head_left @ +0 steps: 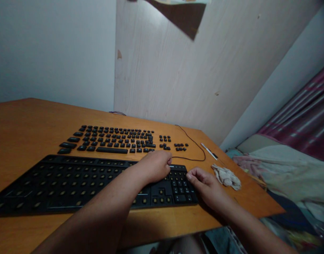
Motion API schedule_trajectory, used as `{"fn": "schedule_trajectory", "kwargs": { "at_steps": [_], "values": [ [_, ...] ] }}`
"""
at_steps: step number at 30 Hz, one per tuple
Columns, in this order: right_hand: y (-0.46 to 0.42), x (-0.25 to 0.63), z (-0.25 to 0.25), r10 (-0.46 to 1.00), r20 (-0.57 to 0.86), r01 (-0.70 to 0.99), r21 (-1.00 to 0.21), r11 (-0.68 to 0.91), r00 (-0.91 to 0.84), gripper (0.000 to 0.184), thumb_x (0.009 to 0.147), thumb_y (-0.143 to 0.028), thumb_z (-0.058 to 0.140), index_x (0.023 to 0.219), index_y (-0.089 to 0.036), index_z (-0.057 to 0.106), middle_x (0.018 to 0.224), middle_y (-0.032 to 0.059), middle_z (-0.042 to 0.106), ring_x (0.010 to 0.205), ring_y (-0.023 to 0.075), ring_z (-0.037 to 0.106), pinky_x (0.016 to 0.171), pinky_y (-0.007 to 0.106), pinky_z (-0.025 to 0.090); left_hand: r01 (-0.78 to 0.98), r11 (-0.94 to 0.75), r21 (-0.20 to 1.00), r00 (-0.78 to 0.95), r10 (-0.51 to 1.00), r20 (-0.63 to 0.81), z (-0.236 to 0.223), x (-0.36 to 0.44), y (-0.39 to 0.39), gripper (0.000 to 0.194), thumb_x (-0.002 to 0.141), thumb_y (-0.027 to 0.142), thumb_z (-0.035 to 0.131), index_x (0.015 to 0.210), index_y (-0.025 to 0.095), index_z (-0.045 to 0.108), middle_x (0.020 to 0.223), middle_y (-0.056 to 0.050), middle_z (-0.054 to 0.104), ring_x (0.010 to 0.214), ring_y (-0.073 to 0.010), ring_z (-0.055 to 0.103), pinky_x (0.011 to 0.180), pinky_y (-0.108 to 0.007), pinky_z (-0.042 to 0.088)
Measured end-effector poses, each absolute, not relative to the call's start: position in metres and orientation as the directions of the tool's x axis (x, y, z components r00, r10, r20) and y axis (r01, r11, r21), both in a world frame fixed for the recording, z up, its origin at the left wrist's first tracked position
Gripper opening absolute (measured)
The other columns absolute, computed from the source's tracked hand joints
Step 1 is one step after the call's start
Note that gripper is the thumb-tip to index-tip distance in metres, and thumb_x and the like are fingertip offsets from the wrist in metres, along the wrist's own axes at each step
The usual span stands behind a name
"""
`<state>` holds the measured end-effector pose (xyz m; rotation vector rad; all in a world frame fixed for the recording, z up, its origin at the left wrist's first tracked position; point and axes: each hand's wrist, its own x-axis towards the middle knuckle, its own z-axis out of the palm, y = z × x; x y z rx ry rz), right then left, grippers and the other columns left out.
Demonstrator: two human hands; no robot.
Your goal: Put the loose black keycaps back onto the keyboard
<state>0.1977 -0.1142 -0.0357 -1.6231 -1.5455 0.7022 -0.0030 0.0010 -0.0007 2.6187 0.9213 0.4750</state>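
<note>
A black keyboard (103,183) lies along the front of the table, most of its key places bare with small pale stems showing. Keycaps sit on part of its number pad (181,188) at the right end. My left hand (156,165) is closed above the keyboard's upper right part, its fingers curled down and largely hidden. At the right edge of the number pad, my right hand (202,181) has thumb and forefinger pinched together. Whatever either hand holds is too hidden or small to make out. Beyond the keyboard, loose black keycaps (116,139) are laid out in rows.
A crumpled pale cloth (226,177) lies right of my right hand. Behind it rests a thin white stick with a dark end (209,151). A black cable (196,141) curves across the wooden table (32,130). Bedding (288,169) is beyond the table's right edge.
</note>
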Motion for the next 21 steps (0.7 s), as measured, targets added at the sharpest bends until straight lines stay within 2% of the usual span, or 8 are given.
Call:
{"fn": "schedule_trajectory", "kwargs": {
  "at_steps": [7,14,21],
  "values": [
    [-0.1113,0.1985,-0.0392,0.981,0.121,0.563,-0.826,0.013,0.154,0.029,0.092,-0.043,0.051,0.079,-0.018,0.054,0.070,-0.0022,0.049,0.064,0.0130,0.045,0.056,0.024,0.037,0.543,-0.738,0.401,0.732,0.650,0.204,0.0000,-0.0037,0.0005,0.016,0.076,0.016,0.047,0.083,0.022,0.061,0.087,-0.005,0.067,0.078,-0.0191,0.059,0.065,-0.027,0.042],
    [-0.1131,0.1950,-0.0403,0.977,0.079,0.494,-0.869,-0.029,0.196,0.030,0.090,-0.046,0.053,0.078,-0.018,0.055,0.067,-0.0019,0.050,0.060,0.0129,0.044,0.054,0.024,0.036,0.540,-0.744,0.392,0.738,0.643,0.203,-0.0022,-0.0035,0.0007,0.020,0.077,0.016,0.045,0.085,0.022,0.062,0.088,-0.005,0.068,0.078,-0.0193,0.059,0.065,-0.028,0.042],
    [-0.1126,0.1913,-0.0379,0.966,0.136,0.574,-0.819,-0.015,0.219,0.034,0.089,-0.050,0.053,0.073,-0.020,0.053,0.066,-0.0011,0.051,0.062,0.0151,0.046,0.054,0.025,0.036,0.549,-0.736,0.396,0.735,0.651,0.190,0.0002,-0.0038,0.0005,0.019,0.077,0.016,0.047,0.087,0.022,0.063,0.091,-0.005,0.068,0.080,-0.0193,0.059,0.068,-0.029,0.044]
  ]
}}
